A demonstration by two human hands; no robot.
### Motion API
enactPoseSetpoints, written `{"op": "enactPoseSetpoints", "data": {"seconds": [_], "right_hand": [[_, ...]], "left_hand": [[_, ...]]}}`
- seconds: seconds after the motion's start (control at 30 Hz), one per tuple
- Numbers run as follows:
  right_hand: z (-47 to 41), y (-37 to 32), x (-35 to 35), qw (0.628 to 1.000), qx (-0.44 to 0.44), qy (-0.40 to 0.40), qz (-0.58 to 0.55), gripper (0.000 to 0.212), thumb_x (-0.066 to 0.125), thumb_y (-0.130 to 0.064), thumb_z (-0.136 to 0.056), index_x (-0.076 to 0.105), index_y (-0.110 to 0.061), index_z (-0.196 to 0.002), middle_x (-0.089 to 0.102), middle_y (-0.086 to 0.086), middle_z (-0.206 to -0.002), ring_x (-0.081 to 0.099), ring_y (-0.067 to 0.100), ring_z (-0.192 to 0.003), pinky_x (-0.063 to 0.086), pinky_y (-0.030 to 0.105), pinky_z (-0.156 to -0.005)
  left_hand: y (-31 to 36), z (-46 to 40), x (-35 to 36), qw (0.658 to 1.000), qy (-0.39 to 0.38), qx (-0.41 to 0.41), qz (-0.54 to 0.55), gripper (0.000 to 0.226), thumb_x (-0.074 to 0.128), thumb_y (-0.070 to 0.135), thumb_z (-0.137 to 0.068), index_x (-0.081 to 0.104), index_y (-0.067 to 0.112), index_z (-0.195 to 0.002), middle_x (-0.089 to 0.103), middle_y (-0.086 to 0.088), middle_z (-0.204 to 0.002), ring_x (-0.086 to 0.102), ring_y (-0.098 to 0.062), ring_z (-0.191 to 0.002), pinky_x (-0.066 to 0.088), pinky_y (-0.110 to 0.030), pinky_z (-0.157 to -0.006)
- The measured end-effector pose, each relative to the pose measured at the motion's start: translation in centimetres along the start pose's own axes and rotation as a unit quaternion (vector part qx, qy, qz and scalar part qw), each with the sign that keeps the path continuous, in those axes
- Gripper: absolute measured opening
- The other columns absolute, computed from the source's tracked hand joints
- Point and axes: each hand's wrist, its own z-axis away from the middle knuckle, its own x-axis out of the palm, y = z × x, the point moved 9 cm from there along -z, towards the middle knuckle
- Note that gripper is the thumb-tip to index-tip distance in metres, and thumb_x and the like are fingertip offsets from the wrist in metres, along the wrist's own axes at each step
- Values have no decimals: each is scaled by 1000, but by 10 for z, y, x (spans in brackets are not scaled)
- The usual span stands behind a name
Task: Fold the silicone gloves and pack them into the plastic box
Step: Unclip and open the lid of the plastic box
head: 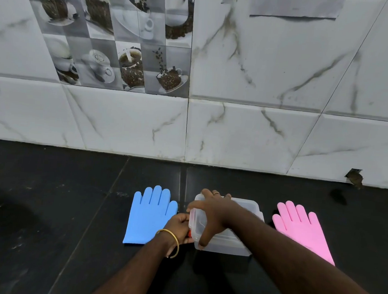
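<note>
gloves lie flat on the black tabletop (44, 204), unfolded: the blue glove (147, 215) at nine o'clock of the plastic box (227, 244), the pink glove (298, 227) at three o'clock. the box sits between them, lid on. my right hand (210, 215) spreads over the lid, fingers curled round its edges in a firm grip. my left hand (178, 227) pinches the red clip (189, 233) on the box's nine o'clock side.
</note>
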Motion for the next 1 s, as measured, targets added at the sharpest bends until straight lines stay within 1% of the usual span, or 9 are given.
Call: {"op": "enactPoseSetpoints", "data": {"seconds": [0.07,0.2,0.33,0.5,0.7,0.77,0.87,0.93,1.0], "right_hand": [[2,0,-4,1000,-3,5,-9,101,78,-70,-49,30,-53,-136,25,5,-151,26,35,-139,21,70,-107],[9,5,-13,999,-10,22,-32,101,78,-70,-47,29,-55,-134,20,5,-155,23,36,-141,21,68,-108],[18,9,-13,999,-16,29,-30,102,80,-69,-48,28,-55,-135,17,4,-157,22,36,-142,22,66,-109],[39,24,-38,995,-20,65,-75,101,81,-68,-48,31,-55,-134,20,-1,-153,27,32,-139,25,61,-112],[78,59,-91,969,-40,166,-180,105,85,-69,-41,33,-57,-131,26,-7,-142,38,23,-128,45,47,-103],[89,68,-109,954,-53,212,-204,105,85,-71,-40,32,-58,-130,27,-9,-141,35,20,-130,42,45,-106],[106,75,-133,924,-86,278,-249,103,84,-73,-41,33,-60,-129,29,-16,-139,33,11,-129,36,33,-106],[115,75,-149,898,-105,319,-283,103,85,-72,-40,35,-59,-129,31,-17,-138,33,4,-127,35,28,-104],[122,75,-162,870,-121,365,-309,102,86,-70,-40,37,-56,-129,33,-18,-138,31,0,-130,34,27,-107]], "left_hand": [[1,1,1,1000,2,-1,-3,13,57,13,-94,64,24,-92,70,-6,-95,69,-25,-88,62,-36,-68],[2,6,0,1000,7,-1,5,11,57,12,-94,63,21,-93,70,-7,-93,69,-24,-85,59,-29,-57],[-1,7,-2,1000,23,2,1,8,61,15,-92,66,19,-97,73,-7,-95,69,-25,-89,62,-37,-72],[-5,11,-9,999,32,-1,19,13,64,23,-91,67,18,-103,74,-6,-96,70,-23,-90,62,-34,-67],[-3,25,-10,999,23,-24,3,37,43,48,-97,65,18,-100,74,-5,-95,71,-25,-89,61,-37,-76],[13,31,-23,993,103,18,-48,39,43,50,-96,63,17,-88,71,-7,-89,67,-24,-86,58,-38,-78],[58,52,-33,963,209,150,-76,37,48,50,-93,60,20,-74,63,0,-73,59,-15,-69,46,-29,-60],[83,60,-21,960,191,194,-67,36,50,50,-92,61,20,-76,61,3,-70,56,-11,-65,40,-24,-56],[104,61,-4,966,146,202,-69,38,50,50,-92,63,17,-80,62,-1,-74,58,-16,-70,50,-31,-63]]}}
